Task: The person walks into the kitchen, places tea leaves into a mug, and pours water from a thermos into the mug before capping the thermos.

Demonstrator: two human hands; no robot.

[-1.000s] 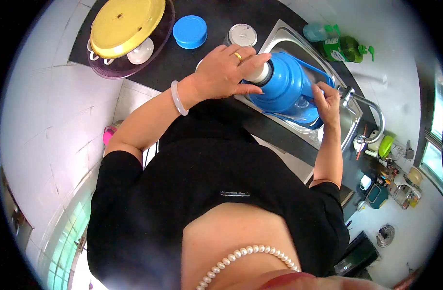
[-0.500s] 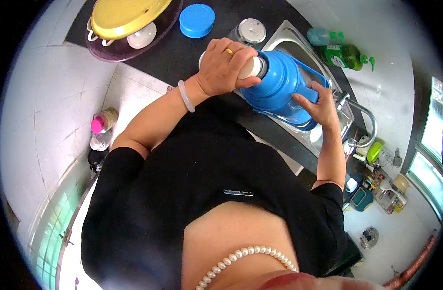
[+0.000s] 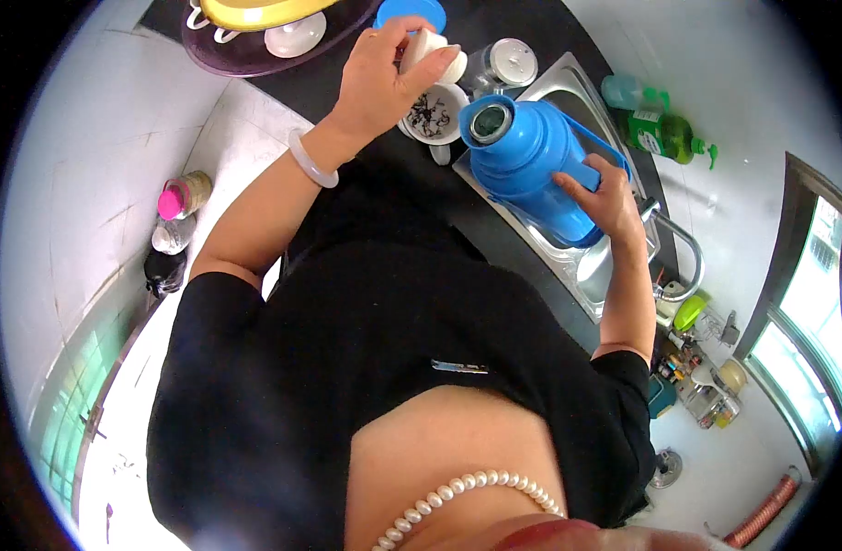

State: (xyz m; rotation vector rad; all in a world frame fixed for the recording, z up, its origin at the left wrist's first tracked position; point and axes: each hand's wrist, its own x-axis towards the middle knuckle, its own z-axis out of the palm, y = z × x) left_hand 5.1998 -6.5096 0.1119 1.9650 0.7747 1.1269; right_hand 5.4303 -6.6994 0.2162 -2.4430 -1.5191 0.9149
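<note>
A white stopper [image 3: 454,68] is pinched between the thumb and fingers of my left hand [image 3: 377,87], lifted off the flask. My right hand [image 3: 612,200] is wrapped round the side handle of a blue thermos flask [image 3: 531,156]. The flask leans over the sink edge, its round metal-rimmed mouth uncovered and facing left. Just below the stopper stands a white mug [image 3: 454,99] with dark dry tea leaves in it, partly hidden by my left hand. A clear jar with a silver lid [image 3: 514,62] stands beyond the mug.
Behind the flask is a steel sink [image 3: 568,78] with a curved tap [image 3: 692,248]. A green pump bottle [image 3: 664,138] stands by the wall. At the far left lies a purple tray [image 3: 242,62] with a yellow plate [image 3: 265,11]. A blue lid [image 3: 421,11] lies nearby.
My left hand has pulled the stopper out of the flask and moved up and left with it. The flask's mouth and the mug with tea leaves now show. My right hand keeps the handle.
</note>
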